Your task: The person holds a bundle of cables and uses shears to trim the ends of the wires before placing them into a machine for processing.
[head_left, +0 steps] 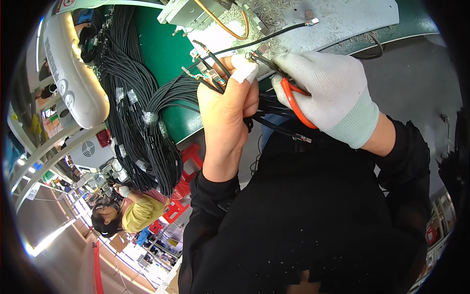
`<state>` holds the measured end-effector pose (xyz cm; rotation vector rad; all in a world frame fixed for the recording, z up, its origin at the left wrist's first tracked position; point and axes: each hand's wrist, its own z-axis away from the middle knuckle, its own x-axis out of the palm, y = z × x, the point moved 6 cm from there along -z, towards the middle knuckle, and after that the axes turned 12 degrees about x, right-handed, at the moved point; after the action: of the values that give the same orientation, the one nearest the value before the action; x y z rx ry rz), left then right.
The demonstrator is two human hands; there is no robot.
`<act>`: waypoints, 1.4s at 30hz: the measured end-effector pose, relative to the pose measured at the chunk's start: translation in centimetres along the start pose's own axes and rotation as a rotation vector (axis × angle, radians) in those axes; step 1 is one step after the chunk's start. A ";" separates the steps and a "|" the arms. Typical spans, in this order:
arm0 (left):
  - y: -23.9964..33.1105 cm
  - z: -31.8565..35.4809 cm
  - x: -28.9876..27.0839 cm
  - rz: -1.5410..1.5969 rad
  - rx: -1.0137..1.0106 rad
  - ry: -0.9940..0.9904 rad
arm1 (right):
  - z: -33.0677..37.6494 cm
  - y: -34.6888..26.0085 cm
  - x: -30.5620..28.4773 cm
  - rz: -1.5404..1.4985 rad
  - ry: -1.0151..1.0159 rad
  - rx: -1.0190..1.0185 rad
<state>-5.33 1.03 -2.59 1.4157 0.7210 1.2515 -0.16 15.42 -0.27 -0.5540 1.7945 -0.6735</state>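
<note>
My bare left hand [225,110], with white coverings on its fingertips, is closed around several black cables [219,64]. Their ends carry small metal connectors [211,77], and thin coloured wires show beside these. In a white glove with a pale green cuff, my right hand [330,83] grips red-handled pliers [293,102]. The dark jaws of the pliers reach to the left fingertips and a cable end there; whether they bite on it is too small to tell. Another black cable [274,35] with a metal plug runs behind both hands.
Thick bundles of black cables [125,93] hang over the left side of the green table [183,120]. Metal scraps litter a pale board [338,24] beside a machine [188,14]. A lamp [73,68], red stools [182,188] and a co-worker [142,213] are at left.
</note>
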 end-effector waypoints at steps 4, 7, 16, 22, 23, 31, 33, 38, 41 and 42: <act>-0.1 -0.1 0.0 -0.025 -0.005 0.007 | 0.1 -0.1 0.4 0.097 -0.029 0.001; -0.1 0.0 0.0 0.000 -0.007 0.031 | 0.3 0.0 0.7 0.134 -0.002 -0.011; -0.4 -0.2 -0.2 0.002 -0.003 0.016 | 0.4 0.2 1.7 0.300 0.009 -0.008; -0.6 -0.5 -0.3 -0.023 -0.003 0.057 | 0.0 0.9 2.1 0.100 -0.084 0.022; -0.6 -0.6 -0.4 -0.034 0.001 0.064 | -0.2 1.1 2.1 -0.072 -0.163 0.049; -1.6 -2.1 -0.8 -0.099 -0.036 0.010 | -1.0 2.9 3.8 -0.649 -0.647 0.347; -2.0 -2.7 -1.2 -0.104 -0.047 -0.001 | -1.4 3.4 3.7 -0.568 -0.549 0.240; -2.2 -5.5 -2.3 -0.039 -0.073 -0.043 | -4.0 4.5 1.3 -0.543 -0.357 0.186; -2.4 -7.3 -2.1 -0.011 -0.087 -0.096 | -5.8 5.4 0.9 -0.574 -0.484 0.496; -2.6 -7.7 -1.9 -0.019 -0.097 -0.134 | -7.2 4.9 0.3 -0.475 -0.350 0.254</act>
<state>-12.58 2.39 -6.46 1.3955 0.5737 1.1496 -7.29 20.06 -1.99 -0.8755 1.2333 -1.0399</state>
